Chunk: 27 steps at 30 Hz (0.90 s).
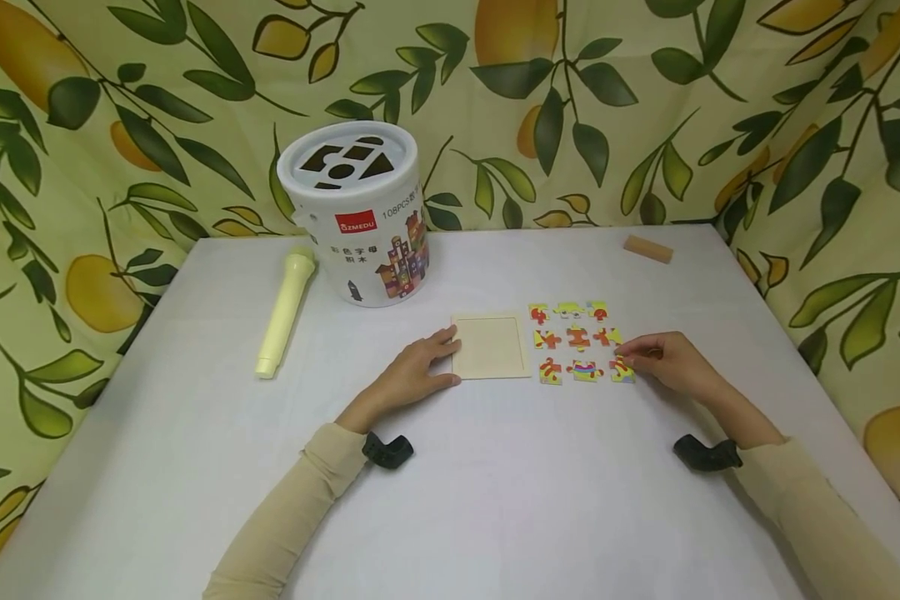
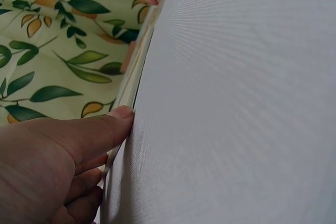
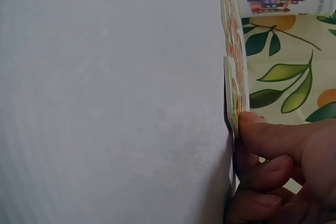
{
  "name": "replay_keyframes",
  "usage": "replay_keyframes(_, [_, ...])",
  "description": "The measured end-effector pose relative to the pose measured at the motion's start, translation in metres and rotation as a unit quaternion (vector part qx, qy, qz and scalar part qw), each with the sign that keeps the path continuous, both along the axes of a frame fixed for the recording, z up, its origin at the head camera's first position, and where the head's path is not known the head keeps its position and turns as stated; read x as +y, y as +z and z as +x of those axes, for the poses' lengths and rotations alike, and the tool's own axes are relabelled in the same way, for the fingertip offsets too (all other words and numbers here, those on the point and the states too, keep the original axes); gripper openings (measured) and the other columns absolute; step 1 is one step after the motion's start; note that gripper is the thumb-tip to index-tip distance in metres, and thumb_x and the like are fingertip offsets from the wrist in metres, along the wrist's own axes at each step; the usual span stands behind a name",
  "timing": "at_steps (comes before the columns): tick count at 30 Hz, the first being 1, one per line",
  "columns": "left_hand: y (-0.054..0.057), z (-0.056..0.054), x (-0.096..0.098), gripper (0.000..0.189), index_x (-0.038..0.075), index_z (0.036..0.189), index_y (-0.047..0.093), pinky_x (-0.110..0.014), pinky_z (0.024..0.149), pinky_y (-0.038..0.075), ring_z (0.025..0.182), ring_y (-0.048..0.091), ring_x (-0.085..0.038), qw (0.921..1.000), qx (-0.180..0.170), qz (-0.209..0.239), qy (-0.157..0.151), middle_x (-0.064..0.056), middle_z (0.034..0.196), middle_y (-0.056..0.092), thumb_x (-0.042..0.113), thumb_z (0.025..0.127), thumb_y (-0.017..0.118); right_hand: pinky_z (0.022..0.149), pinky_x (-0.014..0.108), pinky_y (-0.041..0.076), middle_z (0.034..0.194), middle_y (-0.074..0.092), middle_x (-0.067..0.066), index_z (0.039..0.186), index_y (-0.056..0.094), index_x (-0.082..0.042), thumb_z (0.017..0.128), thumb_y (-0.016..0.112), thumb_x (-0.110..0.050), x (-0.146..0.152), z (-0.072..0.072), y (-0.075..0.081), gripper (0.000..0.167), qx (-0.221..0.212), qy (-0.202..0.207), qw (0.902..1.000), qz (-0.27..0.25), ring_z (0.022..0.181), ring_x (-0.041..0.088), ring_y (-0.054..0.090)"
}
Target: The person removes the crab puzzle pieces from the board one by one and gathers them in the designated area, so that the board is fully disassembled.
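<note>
My left hand (image 1: 412, 367) rests at the left side of a square wooden puzzle tray (image 1: 489, 348), fingers spread along its edge. Its thumb (image 2: 100, 135) lies straight at the near corner of that tray. To the right, several jigsaw pieces (image 1: 578, 337) in yellow and red lie in separate rows. At the right end of the middle row, my right hand (image 1: 671, 360) pinches a puzzle piece (image 1: 607, 337) between thumb and fingers. The lower right puzzle piece (image 3: 230, 95) lies flat just in front of the right thumb, partly hiding the grip in the right wrist view.
A white block bucket (image 1: 367, 225) with shaped holes in its lid stands at the back left. Beside it lies a pale yellow stick (image 1: 285, 317) with a rounded end. A small wooden block (image 1: 648, 249) is at the back right of the white table (image 1: 495, 500).
</note>
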State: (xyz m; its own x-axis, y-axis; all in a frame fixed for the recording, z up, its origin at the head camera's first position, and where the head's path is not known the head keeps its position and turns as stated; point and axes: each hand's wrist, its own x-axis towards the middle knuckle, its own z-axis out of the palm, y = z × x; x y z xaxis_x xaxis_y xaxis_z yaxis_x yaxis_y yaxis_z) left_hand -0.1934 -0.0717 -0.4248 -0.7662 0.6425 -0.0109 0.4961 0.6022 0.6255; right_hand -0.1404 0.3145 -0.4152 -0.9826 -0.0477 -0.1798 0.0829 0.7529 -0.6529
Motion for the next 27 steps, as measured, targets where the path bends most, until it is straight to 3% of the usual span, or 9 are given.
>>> replay_keyframes(8, [0.000,0.000,0.005,0.060,0.001,0.134,0.045,-0.041,0.114,0.021,0.139,0.026,-0.026,1.0000,0.001,0.000,0.004,-0.009,0.150,0.029,0.023,0.083,0.067,0.066,0.022,0.042,0.107,0.062,0.022,0.103,0.067,0.000,0.087,0.060,-0.009,0.000,0.003,-0.001,0.020,0.030,-0.002,0.9988,0.039,0.088,0.025,0.049])
replay_keyframes(12, [0.002,0.001,0.015,0.060,0.003,0.135,0.044,-0.040,0.114,0.022,0.140,0.024,-0.024,0.9998,0.003,-0.017,-0.014,-0.007,0.151,0.027,0.025,0.084,0.067,0.055,0.020,0.037,0.089,0.061,0.016,0.104,0.067,0.000,0.088,0.061,-0.018,0.004,0.015,0.003,0.024,0.049,-0.009,0.9973,0.054,0.075,0.021,0.045])
replay_keyframes(15, [0.008,0.003,0.024,0.063,0.008,0.139,0.040,-0.044,0.114,0.020,0.141,0.019,-0.023,0.9975,0.042,-0.051,-0.023,-0.005,0.153,0.023,0.033,0.086,0.063,0.053,0.022,0.038,0.087,0.060,0.013,0.108,0.065,-0.001,0.088,0.061,-0.025,-0.001,0.025,0.009,0.031,0.079,-0.002,0.9942,0.072,0.073,0.020,0.047])
replay_keyframes(18, [0.016,0.005,0.033,0.072,0.018,0.146,0.027,-0.054,0.112,0.015,0.143,0.011,-0.024,0.9864,0.126,-0.105,-0.008,-0.003,0.155,0.017,0.049,0.087,0.055,0.072,0.039,0.049,0.111,0.058,0.020,0.123,0.056,-0.002,0.087,0.063,-0.026,-0.013,0.030,0.014,0.044,0.120,0.032,0.9884,0.088,0.097,0.032,0.050])
replay_keyframes(20, [0.021,0.006,0.039,0.080,0.024,0.148,0.016,-0.060,0.111,0.010,0.144,0.005,-0.024,0.9747,0.170,-0.145,0.011,-0.002,0.156,0.012,0.060,0.085,0.049,0.088,0.057,0.041,0.132,0.046,0.023,0.135,0.045,-0.005,0.085,0.065,-0.028,-0.023,0.029,0.017,0.059,0.148,0.063,0.9808,0.110,0.119,0.041,0.039])
replay_keyframes(22, [0.027,0.007,0.045,0.086,0.027,0.149,0.009,-0.062,0.110,0.008,0.144,0.002,-0.025,0.9653,0.194,-0.173,0.024,-0.002,0.156,0.008,0.067,0.082,0.045,0.093,0.072,0.026,0.147,0.027,0.022,0.144,0.030,-0.013,0.083,0.065,-0.036,-0.033,0.024,0.019,0.074,0.152,0.088,0.9742,0.141,0.134,0.046,0.016])
replay_keyframes(24, [0.031,0.007,0.050,0.089,0.028,0.149,0.006,-0.061,0.111,0.007,0.144,0.001,-0.026,0.9626,0.190,-0.191,0.029,-0.001,0.157,0.004,0.070,0.081,0.044,0.091,0.079,0.015,0.154,0.008,0.019,0.148,0.017,-0.022,0.083,0.061,-0.046,-0.041,0.017,0.022,0.082,0.137,0.099,0.9690,0.180,0.137,0.049,-0.001])
replay_keyframes(27, [0.034,0.005,0.054,0.090,0.028,0.149,0.006,-0.060,0.111,0.007,0.144,0.001,-0.027,0.9623,0.177,-0.204,0.029,-0.001,0.157,0.001,0.072,0.080,0.043,0.086,0.083,0.009,0.155,-0.010,0.015,0.149,0.006,-0.028,0.084,0.052,-0.058,-0.048,0.010,0.025,0.085,0.102,0.100,0.9658,0.216,0.136,0.050,-0.014])
